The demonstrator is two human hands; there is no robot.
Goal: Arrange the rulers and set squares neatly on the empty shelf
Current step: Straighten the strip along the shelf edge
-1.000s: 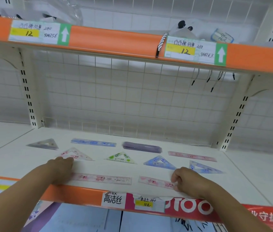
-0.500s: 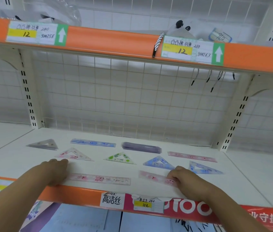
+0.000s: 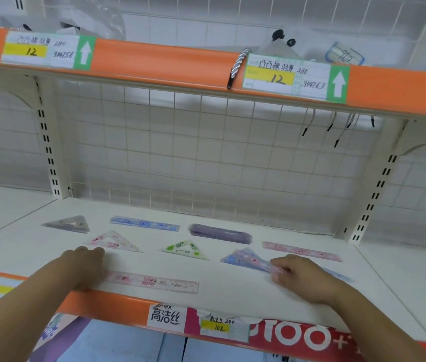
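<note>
In the head view the white shelf (image 3: pixel 232 293) holds the stock in loose rows. Along the back, from 10 to 2 o'clock, lie a grey set square (image 3: pixel 69 224), a blue ruler (image 3: pixel 144 223), a purple bundle (image 3: pixel 219 233) and the back pink ruler (image 3: pixel 300 250). In front of them are a pink set square (image 3: pixel 112 242), a green set square (image 3: pixel 184 250) and a blue set square (image 3: pixel 240 257). The front pink ruler (image 3: pixel 154 282) runs along the edge at 6 to 7 o'clock. The right hand (image 3: pixel 303 275), at 4 o'clock, pinches one end of the held pink ruler (image 3: pixel 261 263) with curled fingers. That ruler is blurred and angles toward 10 o'clock over the blue set square; whether the two touch cannot be told. The left hand (image 3: pixel 86 259), at 8 o'clock, lies palm down with loosely bent fingers and visibly grips nothing. It covers the front ruler's left end, fingertips just beside the pink set square. The step appears to be placing the held ruler. Done well, the ruler is lifted clear of the blue set square rather than dragged across it, since thin plastic slides easily. It then goes flat on the bare patch at 5 o'clock, in line with the front pink ruler, parallel to the shelf edge, with a small gap between them. The left hand can steady the front ruler as a guide.
</note>
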